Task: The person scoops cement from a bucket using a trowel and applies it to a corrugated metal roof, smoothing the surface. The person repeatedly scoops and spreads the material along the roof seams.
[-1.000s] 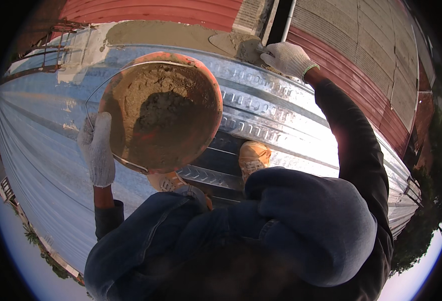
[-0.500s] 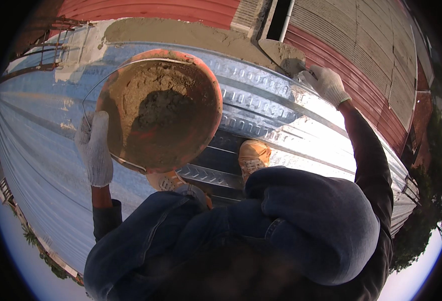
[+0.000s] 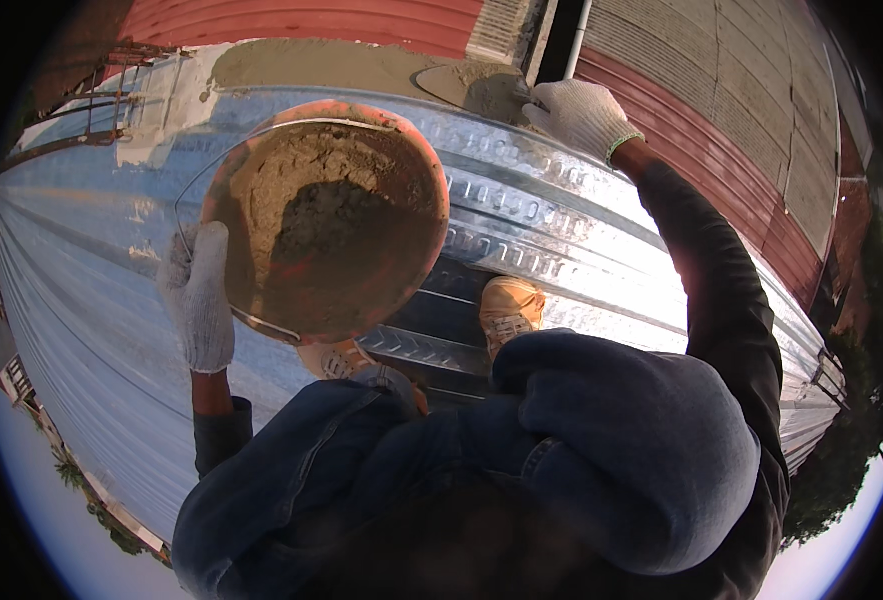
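Observation:
My left hand (image 3: 199, 295), in a white knitted glove, grips the left rim of an orange bucket (image 3: 431, 215), thumb over the edge. The bucket tilts toward me and holds wet grey-brown mortar (image 3: 331, 205); its wire handle hangs over the left side. My gloved right hand (image 3: 583, 115) is closed round the handle of a trowel (image 3: 466, 88), whose grip the fingers hide. The trowel's mortar-smeared blade points left and lies against the smooth mortar band (image 3: 311, 65) along the wall's foot.
Ribbed metal roofing sheets (image 3: 91, 270) spread under me, glaring at the right. My shoes (image 3: 509, 310) stand on them close behind the bucket. Beyond rise red corrugated cladding (image 3: 361, 22) and a pale pipe (image 3: 578, 40) beside a dark gap. Rusty metal bars (image 3: 111, 100) stick out at far left.
My right hand has swept the trowel leftward along the mortar band, past the dark gap. My left hand and the bucket stay nearly in place.

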{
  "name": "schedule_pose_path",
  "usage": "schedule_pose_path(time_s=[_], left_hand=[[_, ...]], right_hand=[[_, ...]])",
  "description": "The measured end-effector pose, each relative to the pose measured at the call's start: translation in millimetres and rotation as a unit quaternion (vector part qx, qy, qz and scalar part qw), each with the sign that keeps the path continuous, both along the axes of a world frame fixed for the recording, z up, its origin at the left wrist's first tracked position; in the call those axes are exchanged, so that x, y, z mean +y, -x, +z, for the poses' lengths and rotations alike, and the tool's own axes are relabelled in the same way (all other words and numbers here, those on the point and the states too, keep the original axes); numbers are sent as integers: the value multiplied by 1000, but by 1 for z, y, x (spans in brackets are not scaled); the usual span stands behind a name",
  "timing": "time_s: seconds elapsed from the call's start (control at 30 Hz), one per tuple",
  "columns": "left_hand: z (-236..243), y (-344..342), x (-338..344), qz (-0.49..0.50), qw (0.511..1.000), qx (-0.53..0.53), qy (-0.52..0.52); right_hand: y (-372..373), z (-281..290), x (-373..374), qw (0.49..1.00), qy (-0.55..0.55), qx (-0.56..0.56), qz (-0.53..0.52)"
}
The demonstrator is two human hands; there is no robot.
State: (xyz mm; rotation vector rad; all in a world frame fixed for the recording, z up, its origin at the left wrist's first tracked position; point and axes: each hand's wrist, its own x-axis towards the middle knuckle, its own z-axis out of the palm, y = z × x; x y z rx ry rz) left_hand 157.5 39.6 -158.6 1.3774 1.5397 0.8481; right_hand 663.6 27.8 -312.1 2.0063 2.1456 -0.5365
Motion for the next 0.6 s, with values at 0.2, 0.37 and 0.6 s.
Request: schedule_pose_path(time_s=[0.2,0.37,0.6], left_hand=[[-6,5,2,33,999,-1,16],[-6,7,1,9,1000,-9,10],[1,-1,-3,-7,1000,-28,7]], right_hand=[[-31,2,-40,997,48,-9,-66],[-61,1,-72,989,74,3,-131],[-111,5,-118,980,104,-12,-167]])
